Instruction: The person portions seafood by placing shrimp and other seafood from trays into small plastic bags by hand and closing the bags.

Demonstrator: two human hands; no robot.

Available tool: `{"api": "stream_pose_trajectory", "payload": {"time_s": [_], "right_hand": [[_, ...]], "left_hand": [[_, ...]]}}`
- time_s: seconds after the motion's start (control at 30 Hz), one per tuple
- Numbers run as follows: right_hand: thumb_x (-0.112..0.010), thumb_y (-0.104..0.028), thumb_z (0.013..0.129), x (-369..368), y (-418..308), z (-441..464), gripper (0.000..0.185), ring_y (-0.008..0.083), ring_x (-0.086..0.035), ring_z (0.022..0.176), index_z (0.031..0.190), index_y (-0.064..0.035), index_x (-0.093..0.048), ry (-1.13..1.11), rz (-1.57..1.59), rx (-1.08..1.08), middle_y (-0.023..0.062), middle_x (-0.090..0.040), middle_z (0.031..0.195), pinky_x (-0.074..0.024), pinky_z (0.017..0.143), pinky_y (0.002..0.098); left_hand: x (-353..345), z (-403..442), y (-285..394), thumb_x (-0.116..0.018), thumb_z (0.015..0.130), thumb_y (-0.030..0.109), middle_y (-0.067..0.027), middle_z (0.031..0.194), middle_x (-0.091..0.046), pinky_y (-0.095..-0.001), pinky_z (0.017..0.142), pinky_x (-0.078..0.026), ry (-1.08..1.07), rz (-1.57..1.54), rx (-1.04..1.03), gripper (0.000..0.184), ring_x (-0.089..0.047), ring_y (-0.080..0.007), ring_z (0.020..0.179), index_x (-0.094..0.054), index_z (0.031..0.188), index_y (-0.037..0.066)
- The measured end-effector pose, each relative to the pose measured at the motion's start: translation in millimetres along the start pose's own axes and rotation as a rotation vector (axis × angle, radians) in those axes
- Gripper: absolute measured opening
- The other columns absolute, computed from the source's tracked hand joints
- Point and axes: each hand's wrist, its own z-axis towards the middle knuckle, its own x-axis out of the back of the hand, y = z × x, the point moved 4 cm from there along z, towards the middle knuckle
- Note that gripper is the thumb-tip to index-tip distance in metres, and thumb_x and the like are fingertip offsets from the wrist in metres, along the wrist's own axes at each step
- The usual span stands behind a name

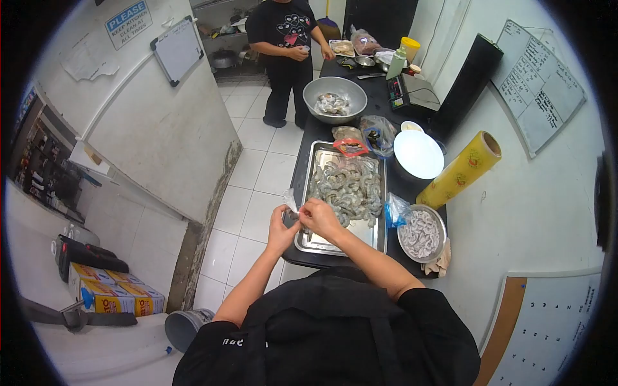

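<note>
Both my hands meet over the left edge of a metal tray, pinching a small clear plastic bag. One end of the bag sticks up above my fingers; what lies lower is hidden by them. My left hand is closed on the bag from the left, and my right hand grips it from the right with bent fingers. Raw grey shrimp are heaped in the tray, just beyond my right hand. To the right, peeled pale shrimp fill a round metal bowl.
A large metal bowl with seafood, filled bags, a white round lid or plate, a yellow film roll and a scale share the black table. Another person stands at its far left. A bucket is at lower left.
</note>
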Motion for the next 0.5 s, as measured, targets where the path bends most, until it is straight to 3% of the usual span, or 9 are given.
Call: {"api": "stream_pose_trajectory", "payload": {"time_s": [0.03, 0.1, 0.17, 0.23, 0.27, 0.37, 0.5], "right_hand": [[-0.065, -0.012, 0.073, 3, -2, 2, 0.014, 0.0301, -0.06, 0.071, 0.078, 0.0007, -0.064, 0.003, -0.006, -0.004, 0.0145, -0.059, 0.075, -0.0491, 0.064, 0.0381], [-0.064, -0.011, 0.071, 2, -13, 4, 0.014, 0.0322, -0.059, 0.079, 0.078, 0.0003, -0.063, -0.078, -0.099, 0.182, 0.0144, -0.059, 0.078, -0.0485, 0.07, 0.0401], [-0.064, -0.012, 0.071, 3, -20, 2, 0.014, 0.0314, -0.058, 0.08, 0.079, -0.0006, -0.062, -0.087, -0.125, 0.231, 0.0134, -0.058, 0.08, -0.0487, 0.071, 0.04], [-0.064, -0.011, 0.071, 10, -32, 2, 0.013, 0.0306, -0.058, 0.079, 0.076, -0.0001, -0.061, -0.042, -0.149, 0.304, 0.013, -0.058, 0.081, -0.0492, 0.069, 0.0378], [-0.065, -0.011, 0.072, 13, -34, 2, 0.013, 0.0299, -0.057, 0.08, 0.076, 0.0, -0.06, -0.014, -0.155, 0.295, 0.0124, -0.057, 0.082, -0.0489, 0.069, 0.0372], [-0.065, -0.011, 0.072, 26, -35, 6, 0.013, 0.0298, -0.057, 0.079, 0.076, 0.0, -0.061, 0.019, -0.177, 0.255, 0.0122, -0.057, 0.081, -0.0483, 0.068, 0.0372], [-0.063, -0.012, 0.075, 32, -28, 8, 0.011, 0.0304, -0.057, 0.077, 0.076, -0.001, -0.061, 0.106, -0.108, 0.212, 0.0123, -0.056, 0.078, -0.0478, 0.069, 0.0394]], "left_hand": [[-1, 2, -3, -0.074, 0.071, 0.015, -0.0143, 0.111, -0.058, -0.0324, 0.092, -0.041, -0.005, -0.006, -0.003, 0.058, -0.055, -0.026, 0.106, -0.049, 0.121, 0.002], [-4, 5, 4, -0.073, 0.067, 0.012, -0.0142, 0.114, -0.057, -0.0328, 0.092, -0.041, 0.033, 0.116, -0.244, 0.06, -0.054, -0.0261, 0.108, -0.048, 0.121, 0.003], [-6, 9, 2, -0.069, 0.069, 0.009, -0.0141, 0.113, -0.059, -0.0338, 0.09, -0.043, -0.074, 0.004, -0.163, 0.054, -0.056, -0.0254, 0.106, -0.05, 0.119, 0.003], [-6, 12, 6, -0.065, 0.073, 0.01, -0.0137, 0.105, -0.062, -0.034, 0.085, -0.045, -0.189, 0.16, -0.06, 0.046, -0.059, -0.0239, 0.099, -0.053, 0.117, 0.003], [-5, 12, 10, -0.061, 0.077, 0.009, -0.0131, 0.095, -0.064, -0.0342, 0.079, -0.047, -0.172, 0.092, -0.037, 0.033, -0.062, -0.025, 0.089, -0.058, 0.11, 0.003], [-7, 12, 7, -0.06, 0.081, 0.011, -0.0151, 0.09, -0.064, -0.0343, 0.075, -0.048, -0.189, -0.028, -0.019, 0.024, -0.063, -0.028, 0.084, -0.061, 0.103, 0.003], [1, 18, 42, -0.06, 0.083, 0.016, -0.0187, 0.087, -0.063, -0.036, 0.071, -0.048, -0.168, 0.115, -0.089, 0.022, -0.062, -0.0326, 0.081, -0.062, 0.099, 0.002]]}}
